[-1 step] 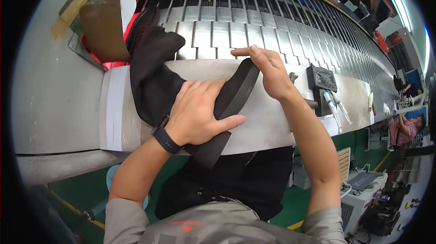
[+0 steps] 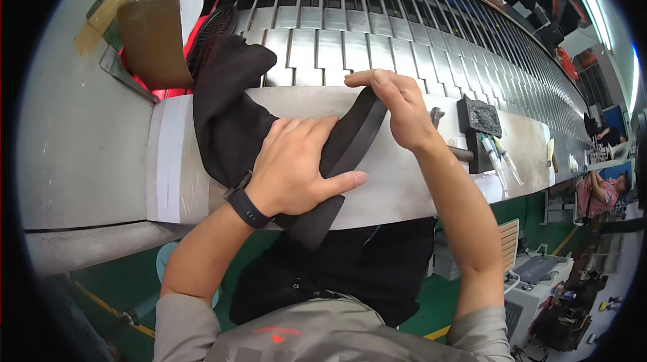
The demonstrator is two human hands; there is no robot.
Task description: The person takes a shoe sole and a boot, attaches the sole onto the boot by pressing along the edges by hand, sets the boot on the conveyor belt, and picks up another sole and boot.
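A black boot (image 2: pixel 347 134) with a soft fabric shaft (image 2: pixel 226 102) lies on its side across the pale work ledge (image 2: pixel 397 190). Its thick sole faces right, the toe pointing away from me and the heel overhanging the near edge. My left hand (image 2: pixel 290 163), a dark watch on its wrist, grips the boot across its middle, fingers over the upper and thumb across the sole. Closed at the toe is my right hand (image 2: pixel 404 109), with the index finger reaching out to the left beyond it. The fingertips behind the toe are partly hidden.
A conveyor of metal slats (image 2: pixel 391 52) runs along the ledge's far side. Right of my forearm are a metal tool head (image 2: pixel 437 116), a black block (image 2: pixel 480 118) and syringes (image 2: pixel 497 160). A brown cardboard flap (image 2: pixel 153 42) stands at far left. Other people are at the right.
Almost nothing differs. Both hands keep their places on the boot, and the view has shifted very slightly.
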